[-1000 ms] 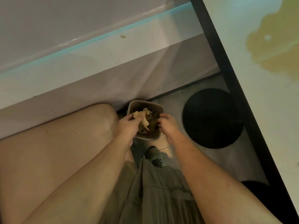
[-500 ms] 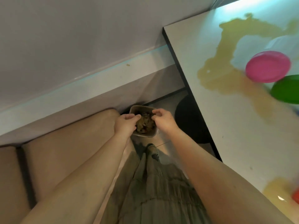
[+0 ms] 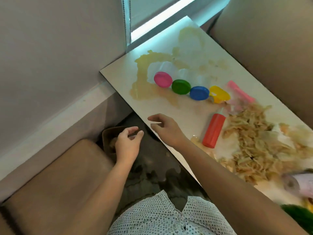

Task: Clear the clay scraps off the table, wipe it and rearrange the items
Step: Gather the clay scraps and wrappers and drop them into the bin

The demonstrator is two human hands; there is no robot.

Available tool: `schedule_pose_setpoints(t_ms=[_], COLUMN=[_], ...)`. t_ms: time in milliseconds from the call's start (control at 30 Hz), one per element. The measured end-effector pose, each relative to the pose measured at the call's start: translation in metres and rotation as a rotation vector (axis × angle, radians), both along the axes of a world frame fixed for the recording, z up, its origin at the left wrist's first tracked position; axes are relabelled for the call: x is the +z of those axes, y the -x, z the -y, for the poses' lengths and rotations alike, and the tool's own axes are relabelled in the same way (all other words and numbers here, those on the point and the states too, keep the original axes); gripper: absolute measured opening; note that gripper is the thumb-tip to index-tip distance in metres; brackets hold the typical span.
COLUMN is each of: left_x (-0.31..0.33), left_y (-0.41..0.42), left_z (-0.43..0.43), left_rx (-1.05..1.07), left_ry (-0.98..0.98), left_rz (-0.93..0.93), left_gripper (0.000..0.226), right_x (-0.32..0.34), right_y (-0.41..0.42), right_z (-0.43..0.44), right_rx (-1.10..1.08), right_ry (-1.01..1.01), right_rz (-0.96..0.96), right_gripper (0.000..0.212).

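A big heap of pale beige clay scraps (image 3: 254,141) covers the right part of the white table (image 3: 122,77). My left hand (image 3: 127,145) hovers over a small brown bin (image 3: 105,134) on the floor, its fingers loosely curled and holding nothing. My right hand (image 3: 165,127) is over the table's near edge, fingers relaxed and empty. A red squeeze bottle (image 3: 213,130) lies beside the scraps. Clear tubs with pink (image 3: 163,79), green (image 3: 180,86) and blue (image 3: 199,93) lids lie in a row.
Yellowish smears (image 3: 144,89) stain the table's far end. A yellow tool (image 3: 219,94) and a pink stick (image 3: 240,91) lie beyond the scraps. A tan cushioned seat (image 3: 55,180) is at my left, a wall behind it. A pale roll (image 3: 296,182) sits at the right edge.
Both hands have lifted away from the bin and hold no scraps now. My right hand moved up to the table edge. My view swung right onto the table.
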State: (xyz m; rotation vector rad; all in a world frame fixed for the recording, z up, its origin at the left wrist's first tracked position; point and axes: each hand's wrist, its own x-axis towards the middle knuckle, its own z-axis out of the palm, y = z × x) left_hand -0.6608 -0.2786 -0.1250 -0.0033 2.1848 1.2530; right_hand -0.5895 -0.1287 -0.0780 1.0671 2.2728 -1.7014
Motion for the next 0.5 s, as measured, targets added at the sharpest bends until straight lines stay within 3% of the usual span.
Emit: schedule_pose_setpoints(t_ms=[200, 500], left_x=[0.031, 0.054], left_y=[-0.076, -0.218], left_z=[-0.074, -0.159], left_rx=[-0.360, -0.450], left_ry=[-0.007, -0.068], left_rz=[-0.059, -0.097], left_gripper=[0.027, 0.029], right_x=[0.022, 0.032], right_y=[-0.112, -0.291], right_z=[-0.051, -0.117], right_rx=[-0.263, -0.418], right_ry=[-0.002, -0.040], right_rz=[-0.051, -0.004], right_gripper=[0.023, 0.028])
